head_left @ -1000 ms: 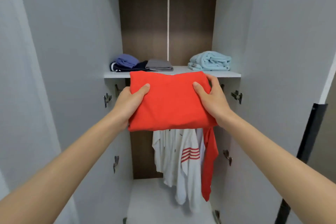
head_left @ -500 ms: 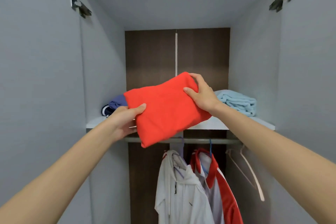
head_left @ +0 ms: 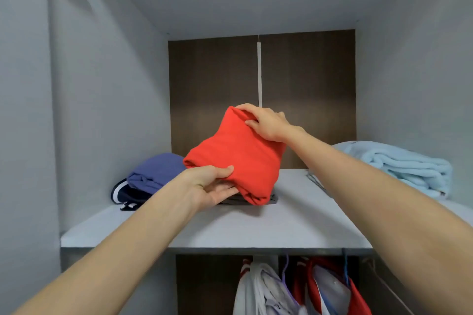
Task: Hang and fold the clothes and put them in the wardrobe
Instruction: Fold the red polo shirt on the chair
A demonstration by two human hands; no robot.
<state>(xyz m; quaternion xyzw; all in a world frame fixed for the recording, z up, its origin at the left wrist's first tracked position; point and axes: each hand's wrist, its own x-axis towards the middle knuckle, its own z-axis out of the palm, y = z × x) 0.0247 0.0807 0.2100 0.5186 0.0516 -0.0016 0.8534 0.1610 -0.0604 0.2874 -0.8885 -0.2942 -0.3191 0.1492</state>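
Mid-frame, we grip the red top (head_left: 238, 158) with left hand (head_left: 207, 186) and right hand (head_left: 266, 123), not yet flat on the shelf (head_left: 256, 227); other clothes (head_left: 156, 174) are already stowed.

One red garment (head_left: 238, 158), two hands (head_left: 204, 186) (head_left: 268, 124)

The single view sits on the person's head: it faces straight into the open wardrobe (head_left: 107, 115) from close up, looking slightly down onto the upper shelf (head_left: 256, 230), with the tops of the hanging clothes (head_left: 268, 289) at the bottom edge.
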